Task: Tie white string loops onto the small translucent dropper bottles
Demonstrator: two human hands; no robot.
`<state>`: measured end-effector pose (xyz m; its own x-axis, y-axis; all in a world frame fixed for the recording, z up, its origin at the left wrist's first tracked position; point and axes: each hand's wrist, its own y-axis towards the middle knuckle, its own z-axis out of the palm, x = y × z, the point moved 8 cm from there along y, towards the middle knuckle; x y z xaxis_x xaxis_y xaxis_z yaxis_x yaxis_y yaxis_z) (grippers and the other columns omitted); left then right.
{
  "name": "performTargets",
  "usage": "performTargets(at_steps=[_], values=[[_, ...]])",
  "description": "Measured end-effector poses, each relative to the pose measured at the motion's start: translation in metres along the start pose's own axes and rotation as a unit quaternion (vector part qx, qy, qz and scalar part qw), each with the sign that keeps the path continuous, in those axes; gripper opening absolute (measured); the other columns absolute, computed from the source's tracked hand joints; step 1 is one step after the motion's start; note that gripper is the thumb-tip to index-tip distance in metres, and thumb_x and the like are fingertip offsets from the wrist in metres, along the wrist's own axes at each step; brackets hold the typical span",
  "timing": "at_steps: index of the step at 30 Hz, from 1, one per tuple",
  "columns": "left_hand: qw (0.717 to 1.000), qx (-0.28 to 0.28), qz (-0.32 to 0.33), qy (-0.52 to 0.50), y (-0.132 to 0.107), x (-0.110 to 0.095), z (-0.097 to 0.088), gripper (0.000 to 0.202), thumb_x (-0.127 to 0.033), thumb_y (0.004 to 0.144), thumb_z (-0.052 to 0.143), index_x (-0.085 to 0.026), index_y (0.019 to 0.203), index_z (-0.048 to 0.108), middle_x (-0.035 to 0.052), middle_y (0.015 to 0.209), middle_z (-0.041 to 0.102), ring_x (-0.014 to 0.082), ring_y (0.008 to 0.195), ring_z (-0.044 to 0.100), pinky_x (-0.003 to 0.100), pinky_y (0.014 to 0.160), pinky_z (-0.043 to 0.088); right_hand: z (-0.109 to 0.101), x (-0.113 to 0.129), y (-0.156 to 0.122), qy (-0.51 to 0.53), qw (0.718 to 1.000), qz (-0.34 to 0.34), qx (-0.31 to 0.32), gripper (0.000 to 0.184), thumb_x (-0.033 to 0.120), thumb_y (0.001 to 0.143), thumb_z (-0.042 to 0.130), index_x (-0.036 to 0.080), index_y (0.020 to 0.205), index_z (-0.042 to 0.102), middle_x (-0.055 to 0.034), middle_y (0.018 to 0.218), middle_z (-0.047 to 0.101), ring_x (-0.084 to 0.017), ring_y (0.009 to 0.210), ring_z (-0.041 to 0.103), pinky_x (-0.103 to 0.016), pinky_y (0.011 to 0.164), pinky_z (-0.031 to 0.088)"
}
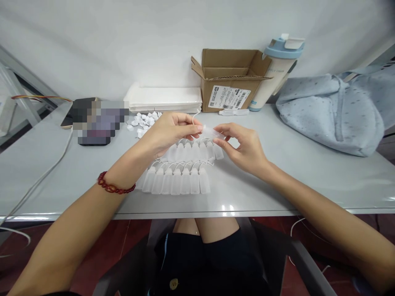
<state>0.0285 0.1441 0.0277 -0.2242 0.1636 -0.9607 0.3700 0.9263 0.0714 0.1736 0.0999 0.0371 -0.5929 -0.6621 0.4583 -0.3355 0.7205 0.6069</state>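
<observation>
Above the table, my left hand (174,129) pinches the narrow end of a small translucent plastic bottle (211,132). From that end a thin white cord or tube (194,118) curves upward. Fingers and thumb of my right hand (240,144) grip the other end of the same bottle, which lies nearly level between both hands. Below them, two rows of similar bottles (175,183) lie side by side, each with a thin white curved piece at its top. My left hand partly hides the far row. Behind my left wrist is a heap of small white pieces (145,121).
An open cardboard box (212,94) stands at the back, beside white flat packs (166,96) and a drinking bottle (277,68). Another clear plastic piece (233,112) lies before the box. A blue cloth bag (330,111) is right; a blurred phone-like object (97,123) and cable (46,172) are left.
</observation>
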Motion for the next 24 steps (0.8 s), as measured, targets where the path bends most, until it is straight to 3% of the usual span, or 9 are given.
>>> performTargets(at_steps=[6,15,21,24], values=[[0.999,0.024,0.012,0.044,-0.001,-0.005,0.001,0.02,-0.034,0.072,0.066,-0.016,0.081,0.071,0.0045,0.077,0.068,0.016,0.073,0.061,0.03,0.069,0.049,0.0,0.008,-0.002,-0.033,0.998,-0.057,-0.011,0.016,0.027,0.087,0.052,0.019,0.1,0.056,-0.0054,0.086,0.063,-0.018,0.075,0.059,-0.031,0.067,0.049],[0.991,0.026,0.057,0.122,-0.011,-0.024,0.005,0.022,-0.038,0.075,0.064,-0.019,0.08,0.072,0.0021,0.07,0.068,0.014,0.065,0.058,0.024,0.057,0.044,0.003,0.018,-0.005,-0.013,0.997,-0.075,0.012,0.018,0.026,0.087,0.05,0.018,0.104,0.053,-0.006,0.085,0.061,-0.018,0.074,0.057,-0.03,0.065,0.048],[0.99,0.034,0.067,0.118,-0.013,-0.025,0.012,0.02,-0.037,0.076,0.064,-0.02,0.082,0.072,0.0014,0.077,0.07,0.0152,0.072,0.061,0.024,0.062,0.046,0.003,0.022,-0.007,0.01,0.997,-0.071,0.006,0.032,0.024,0.086,0.054,0.018,0.117,0.046,-0.0075,0.095,0.062,-0.016,0.073,0.059,-0.03,0.066,0.051],[0.991,0.043,0.055,0.115,-0.013,-0.024,0.014,0.02,-0.038,0.077,0.062,-0.021,0.081,0.071,0.0011,0.08,0.071,0.0164,0.075,0.062,0.025,0.066,0.047,0.006,0.023,-0.009,-0.004,0.997,-0.072,0.03,0.033,0.024,0.088,0.051,0.019,0.12,0.044,-0.0071,0.091,0.062,-0.016,0.072,0.058,-0.03,0.065,0.051]])
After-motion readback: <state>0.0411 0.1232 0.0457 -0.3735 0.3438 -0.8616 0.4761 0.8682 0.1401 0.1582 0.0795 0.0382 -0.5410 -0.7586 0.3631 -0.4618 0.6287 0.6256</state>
